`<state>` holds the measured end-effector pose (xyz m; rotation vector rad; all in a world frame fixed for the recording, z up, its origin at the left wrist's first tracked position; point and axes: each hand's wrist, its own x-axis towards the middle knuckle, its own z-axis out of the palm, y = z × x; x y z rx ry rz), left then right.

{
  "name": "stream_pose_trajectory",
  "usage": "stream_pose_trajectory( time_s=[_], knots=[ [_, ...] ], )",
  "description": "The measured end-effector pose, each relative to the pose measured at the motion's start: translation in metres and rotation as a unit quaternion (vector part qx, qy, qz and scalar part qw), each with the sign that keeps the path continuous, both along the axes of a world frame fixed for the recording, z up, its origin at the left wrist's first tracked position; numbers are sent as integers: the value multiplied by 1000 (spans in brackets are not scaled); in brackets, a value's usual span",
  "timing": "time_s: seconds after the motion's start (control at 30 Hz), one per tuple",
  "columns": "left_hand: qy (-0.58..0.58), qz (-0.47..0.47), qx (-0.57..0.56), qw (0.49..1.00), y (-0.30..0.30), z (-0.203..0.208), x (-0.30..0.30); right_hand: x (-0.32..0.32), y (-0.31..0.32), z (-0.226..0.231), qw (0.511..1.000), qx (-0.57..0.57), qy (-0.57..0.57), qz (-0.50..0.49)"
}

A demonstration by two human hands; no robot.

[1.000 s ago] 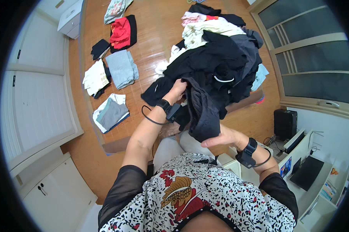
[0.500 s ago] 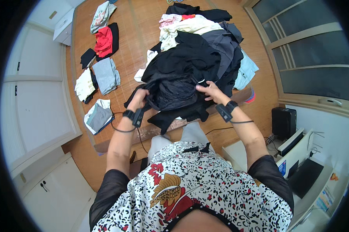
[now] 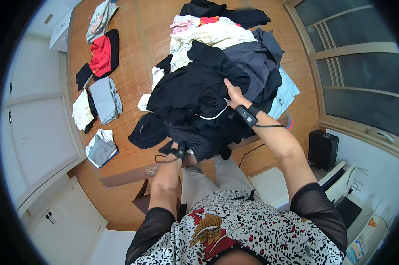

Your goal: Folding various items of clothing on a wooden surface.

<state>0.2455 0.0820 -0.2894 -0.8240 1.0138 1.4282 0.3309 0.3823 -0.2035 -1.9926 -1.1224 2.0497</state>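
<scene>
A large heap of clothes lies in front of me, with a black garment (image 3: 181, 95) spread over its near side. My right hand (image 3: 234, 95) grips this garment with the thumb on top, beside an opening edged by a curved white strip (image 3: 215, 115). My left hand (image 3: 175, 145) is at the near edge of the black cloth; its fingers are hidden in the folds. A rounded black piece of cloth (image 3: 148, 131) lies to the left of that hand. Both wrists wear a black strap with a small box and a cable.
Folded clothes stand in small piles on the left: grey (image 3: 105, 100), red (image 3: 101, 55), white (image 3: 82, 110) and white-and-grey (image 3: 102, 148). Cream (image 3: 208, 35), dark grey (image 3: 257, 57) and light blue (image 3: 284, 95) clothes form the heap's far and right sides. A black box (image 3: 323, 150) stands at right.
My left hand has moved nearer to me and sunk into the black cloth. My right hand has shifted slightly up and now grips the garment. The bunched part has been spread, baring the white strip.
</scene>
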Motion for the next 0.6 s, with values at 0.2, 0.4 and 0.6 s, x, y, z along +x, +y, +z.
stream_pose_trajectory(
  time_s=[0.2, 0.4, 0.6],
  knots=[
    [56, 59, 95, 992, 89, -7, -87, 3, -5, 55, 990, 117, 22, 70],
    [105, 74, 188, 974, 146, 11, -148, -10, -10, 127, 913, 291, 191, 212],
    [275, -32, 107, 955, 129, 49, -180, -23, -3, 179, 874, 337, 283, 207]
  ],
)
